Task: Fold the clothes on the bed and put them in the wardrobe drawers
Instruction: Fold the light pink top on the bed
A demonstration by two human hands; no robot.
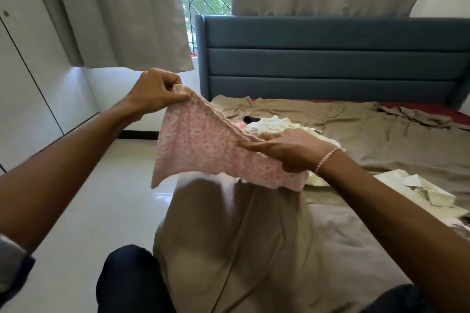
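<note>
Pink garment point(203, 145) stretched between both grips: left hand point(152, 93) pinches high, right hand point(292, 151) pinches low, cloth hanging below.

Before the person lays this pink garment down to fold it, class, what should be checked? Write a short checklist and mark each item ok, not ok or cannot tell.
1. Left hand pinches the pink garment's upper edge: ok.
2. Right hand holds the same edge: ok.
3. Garment spread smooth between the hands: not ok, it is bunched near the right hand.
4. Bare beige sheet in front for folding: ok.
5. White clothes pile kept apart: cannot tell.
6. Wardrobe drawer open: cannot tell.
</note>
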